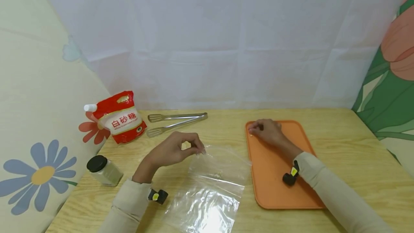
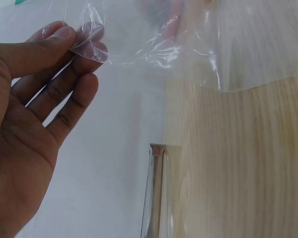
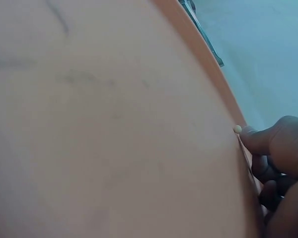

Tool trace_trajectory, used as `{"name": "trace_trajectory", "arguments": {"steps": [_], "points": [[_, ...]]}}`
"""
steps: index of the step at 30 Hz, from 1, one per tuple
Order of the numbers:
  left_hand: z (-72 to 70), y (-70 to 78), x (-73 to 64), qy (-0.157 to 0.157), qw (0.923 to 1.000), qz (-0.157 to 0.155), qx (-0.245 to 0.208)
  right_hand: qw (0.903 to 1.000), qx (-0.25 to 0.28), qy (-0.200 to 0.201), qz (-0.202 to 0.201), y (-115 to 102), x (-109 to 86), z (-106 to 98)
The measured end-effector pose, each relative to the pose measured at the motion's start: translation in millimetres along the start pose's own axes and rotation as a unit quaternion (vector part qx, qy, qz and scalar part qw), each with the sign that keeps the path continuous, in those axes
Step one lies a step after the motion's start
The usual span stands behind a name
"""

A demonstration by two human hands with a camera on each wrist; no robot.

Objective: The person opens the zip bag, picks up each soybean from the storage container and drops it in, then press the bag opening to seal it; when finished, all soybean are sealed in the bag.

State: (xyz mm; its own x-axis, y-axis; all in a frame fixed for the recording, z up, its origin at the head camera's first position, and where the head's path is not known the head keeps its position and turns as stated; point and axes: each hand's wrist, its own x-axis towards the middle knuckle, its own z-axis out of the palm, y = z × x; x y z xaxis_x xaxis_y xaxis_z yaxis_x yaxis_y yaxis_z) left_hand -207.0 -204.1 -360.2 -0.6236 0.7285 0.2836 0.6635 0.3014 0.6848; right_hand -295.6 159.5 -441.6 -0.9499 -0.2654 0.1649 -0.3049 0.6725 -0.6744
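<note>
My left hand (image 1: 176,148) pinches the upper left corner of a clear zip bag (image 1: 223,157) between thumb and fingertips. The bag spreads down over the table, with some small pale bits (image 1: 217,175) inside. In the left wrist view, the bag's film (image 2: 159,49) hangs from the fingers. My right hand (image 1: 266,130) is at the far left corner of the orange tray (image 1: 271,193), fingers bent. A small pale bean-like piece (image 3: 237,129) sits right at its fingertip by the tray's rim; I cannot tell whether the fingers grip it.
Metal tongs (image 1: 181,119) lie at the back of the table. Left of them stands a red bag of white sugar (image 1: 121,118) with a white spout. A jar with a black lid (image 1: 105,170) leans tilted at the left. A white cloth (image 1: 207,46) hangs behind the table.
</note>
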Motion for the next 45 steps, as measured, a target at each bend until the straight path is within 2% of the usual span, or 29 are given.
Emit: {"name": "trace_trajectory", "arguments": {"steps": [6,9,13,17,23,27,30,34,45], "points": [[1.0,-1.3,-0.1,-0.003,1.0,-0.001,-0.003,0.9982,0.041,-0.043,0.005,-6,-5.0,-5],[1.2,-0.9,-0.1,-0.004,1.0,-0.002,-0.002,0.9946,0.075,-0.071,-0.01,-13,-8.0,-10],[0.8,-0.8,-0.1,-0.004,1.0,-0.001,-0.003,0.9882,0.088,-0.091,-0.086,-21,-11.0,-17],[0.3,-2.5,-0.5,-0.002,1.0,0.006,-0.005,0.9752,0.089,-0.101,-0.175,-28,-16.2,-22],[2.2,-3.1,0.0,0.004,1.0,0.008,0.0,0.9594,0.128,-0.108,-0.227,-69,-43.0,-38],[2.6,6.2,1.3,0.006,1.0,0.001,0.001,0.9457,0.152,-0.116,-0.263,-86,-55.1,-43],[1.3,20.4,3.0,0.008,1.0,0.002,-0.001,0.939,0.16,-0.123,-0.278,-95,-61.5,-44],[-1.0,31.0,3.9,0.008,0.9999,0.009,-0.002,0.9352,0.16,-0.13,-0.288,-103,-67.1,-43],[-0.4,29.0,3.2,0.01,0.9999,-0.002,0.001,0.9258,0.176,-0.148,-0.3,-118,-73.6,-36]]}}
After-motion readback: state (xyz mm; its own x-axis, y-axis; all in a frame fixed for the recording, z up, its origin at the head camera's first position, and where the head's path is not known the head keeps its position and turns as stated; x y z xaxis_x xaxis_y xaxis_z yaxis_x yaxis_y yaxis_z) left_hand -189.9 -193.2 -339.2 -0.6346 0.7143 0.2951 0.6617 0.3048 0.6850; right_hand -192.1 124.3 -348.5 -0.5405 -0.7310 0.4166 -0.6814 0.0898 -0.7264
